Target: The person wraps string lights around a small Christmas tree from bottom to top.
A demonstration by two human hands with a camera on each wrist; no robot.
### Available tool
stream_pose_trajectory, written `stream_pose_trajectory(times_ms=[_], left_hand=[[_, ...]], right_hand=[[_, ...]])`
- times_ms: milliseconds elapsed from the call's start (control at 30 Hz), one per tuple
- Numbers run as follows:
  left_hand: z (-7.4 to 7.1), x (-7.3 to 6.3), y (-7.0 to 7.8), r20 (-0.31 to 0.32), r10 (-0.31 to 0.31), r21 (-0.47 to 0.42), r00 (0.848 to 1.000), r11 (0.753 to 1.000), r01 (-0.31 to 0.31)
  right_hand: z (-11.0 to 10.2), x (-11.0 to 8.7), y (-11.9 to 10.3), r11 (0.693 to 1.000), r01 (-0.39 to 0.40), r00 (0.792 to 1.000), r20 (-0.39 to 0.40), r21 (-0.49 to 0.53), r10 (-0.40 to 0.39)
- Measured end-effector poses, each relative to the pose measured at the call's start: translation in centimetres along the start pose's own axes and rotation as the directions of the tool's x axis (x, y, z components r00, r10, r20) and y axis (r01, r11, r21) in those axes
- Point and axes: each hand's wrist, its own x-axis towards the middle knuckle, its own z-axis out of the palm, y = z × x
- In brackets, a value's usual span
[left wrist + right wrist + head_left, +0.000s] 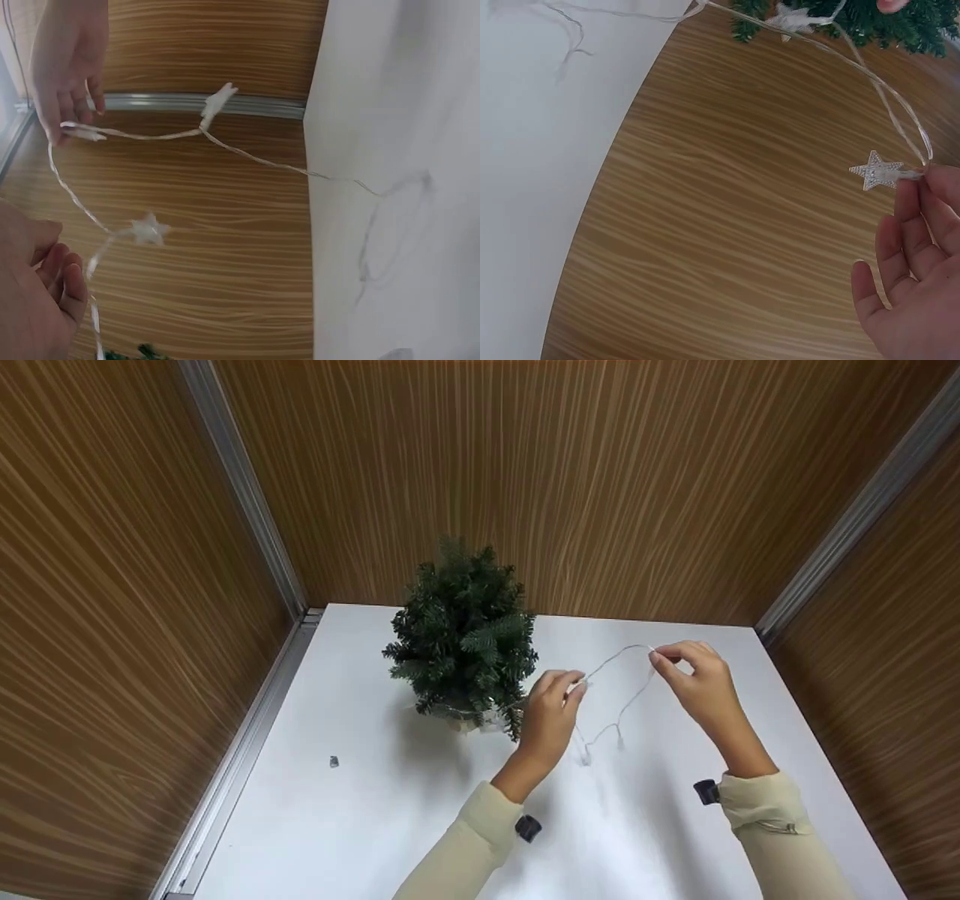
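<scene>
A string of clear star lights [619,726] hangs in a loop between my two hands, right of a small green artificial Christmas tree [465,637]. My right hand [705,686] pinches the wire between thumb and forefinger. In the right wrist view, a clear star [874,171] sticks out from those fingertips. Beside the tree, my left hand [547,720] holds the wire at its fingertips with the fingers bent. Another star [150,229] hangs near them in the left wrist view. Lower lights dangle close to the tabletop. Some wire shows at the tree's base, partly hidden by branches.
A small grey object [334,762] lies on the white table [300,825] left of the tree. Wood-grain panels [600,487] rise behind and at both sides, with metal rails [247,495] at their corners.
</scene>
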Motion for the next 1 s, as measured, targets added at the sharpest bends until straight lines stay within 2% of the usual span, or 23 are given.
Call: stream_pose_trajectory(times_ms=[200,333,500,667,867,1000], left_hand=[[0.8,3.5,2.0,0.082,0.050,-0.036,0.995,0.998,-0.048],[1.4,5.0,2.5,0.117,0.067,-0.037,0.991,0.997,-0.063],[1.5,5.9,2.5,0.083,0.091,-0.016,0.992,0.996,-0.090],[1.1,6.5,2.2,0.053,0.099,-0.037,0.994,0.995,-0.097],[0.8,7.0,2.4,0.038,0.080,-0.084,0.996,0.994,-0.076],[0.8,7.2,2.6,0.013,0.040,-0.135,0.999,0.990,-0.038]], right_hand=[[1.1,1.2,-1.3,0.995,0.089,0.996,0.010,-0.038,-0.089],[1.6,1.8,-2.1,0.989,0.136,0.991,0.029,-0.057,-0.134],[1.8,2.3,-3.0,0.982,0.162,0.986,0.047,-0.097,-0.158],[1.8,2.5,-3.4,0.980,0.154,0.987,0.071,-0.123,-0.146],[1.9,2.2,-3.6,0.979,0.107,0.993,0.075,-0.171,-0.095],[2.2,1.9,-3.7,0.973,0.090,0.995,0.055,-0.213,-0.080]])
